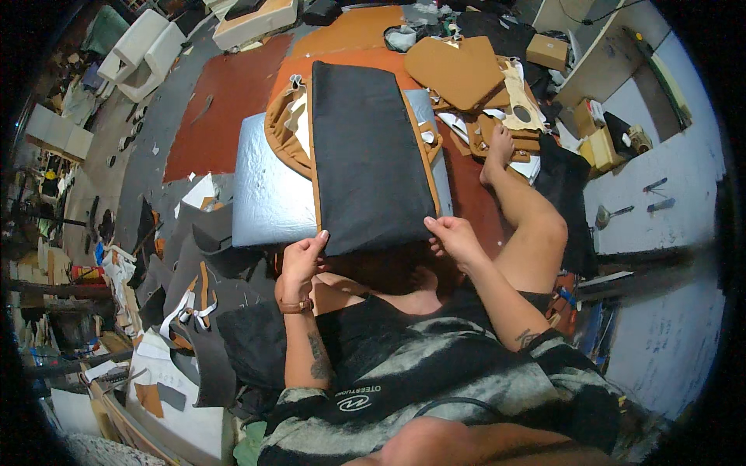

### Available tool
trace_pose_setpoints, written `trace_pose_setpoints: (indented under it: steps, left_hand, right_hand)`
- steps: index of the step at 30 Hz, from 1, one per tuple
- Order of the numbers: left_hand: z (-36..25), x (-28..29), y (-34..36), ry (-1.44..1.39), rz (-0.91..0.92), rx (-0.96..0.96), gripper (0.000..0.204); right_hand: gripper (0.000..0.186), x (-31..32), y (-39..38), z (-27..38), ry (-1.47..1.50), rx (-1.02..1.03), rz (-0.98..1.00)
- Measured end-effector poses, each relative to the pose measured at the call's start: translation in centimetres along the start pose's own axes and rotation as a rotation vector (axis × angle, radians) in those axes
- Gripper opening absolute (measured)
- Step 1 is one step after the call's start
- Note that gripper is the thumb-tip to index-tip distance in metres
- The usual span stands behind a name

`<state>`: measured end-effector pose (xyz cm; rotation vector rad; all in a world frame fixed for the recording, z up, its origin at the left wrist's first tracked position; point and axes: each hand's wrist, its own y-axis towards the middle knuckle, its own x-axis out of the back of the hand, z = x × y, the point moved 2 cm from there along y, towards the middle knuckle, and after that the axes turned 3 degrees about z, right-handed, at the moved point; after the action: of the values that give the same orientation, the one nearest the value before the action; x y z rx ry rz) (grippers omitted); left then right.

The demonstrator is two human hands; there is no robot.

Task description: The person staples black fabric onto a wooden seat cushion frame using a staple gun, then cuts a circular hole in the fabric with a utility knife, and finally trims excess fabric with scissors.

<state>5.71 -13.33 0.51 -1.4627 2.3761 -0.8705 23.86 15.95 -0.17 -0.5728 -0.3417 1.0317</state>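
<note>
The step in hand looks like squaring up a black fabric panel (373,155) edged in tan, drawn out between both hands. The panel lies lengthwise, near to far, over a silvery-blue padded slab (268,190) that shows along its left side and in a narrow strip on the right. The left hand (301,260) has thumb and forefinger pinched on the near left corner; the right hand (457,242) pinches the near right corner, its other fingers loosely curled. The near edge hangs between them with a slight sag. A curved tan upholstery piece (286,144) bulges out from under the panel's far left side, and a little of similar tan material shows at the right; how they join the panel is hidden. The next move seems to call for even tension at both corners, so the near edge comes straight and the tan borders run true, before either pinch is let go. Should one hand pull harder, the fabric could skew. Stacked tan cut panels (454,70) lie at far right, well apart from the hands.
</note>
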Motion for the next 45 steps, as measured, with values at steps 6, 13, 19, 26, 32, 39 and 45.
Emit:
trace_pose_setpoints:
  steps: [6, 13, 19, 26, 32, 39, 45]
  left_hand:
    - [0.4, -1.0, 0.1, -0.027, -0.005, -0.046, 0.032]
    - [2.9, -1.8, 0.9, -0.303, -0.038, -0.239, 0.026]
    - [4.5, -0.9, 1.2, -0.315, -0.066, -0.270, 0.026]
    - [3.7, -2.8, -0.3, -0.376, 0.030, -0.175, 0.028]
    - [3.8, -1.9, -1.1, -0.362, 0.030, -0.146, 0.027]
    - [4.1, -2.2, -1.6, -0.414, -0.032, -0.206, 0.014]
    - [1.0, -5.8, 0.6, -0.422, 0.296, -0.201, 0.029]
  right_hand:
    - [0.033, 3.2, -0.6, 1.5, -0.482, 0.372, -0.085]
    - [0.026, 20.2, -7.6, 7.8, -0.619, 0.650, -1.002]
    - [0.019, 22.1, 3.6, -9.4, -0.944, 0.185, -0.639]
    - [0.017, 19.8, 24.2, 2.9, -1.468, 0.547, -1.140]
    - [0.020, 19.4, 27.4, 4.5, -1.560, 0.513, -1.308]
    - [0.020, 17.9, 27.4, 4.3, -1.465, 0.580, -1.267]
    - [0.033, 27.4, 22.6, 3.3, -1.404, 0.414, -1.247]
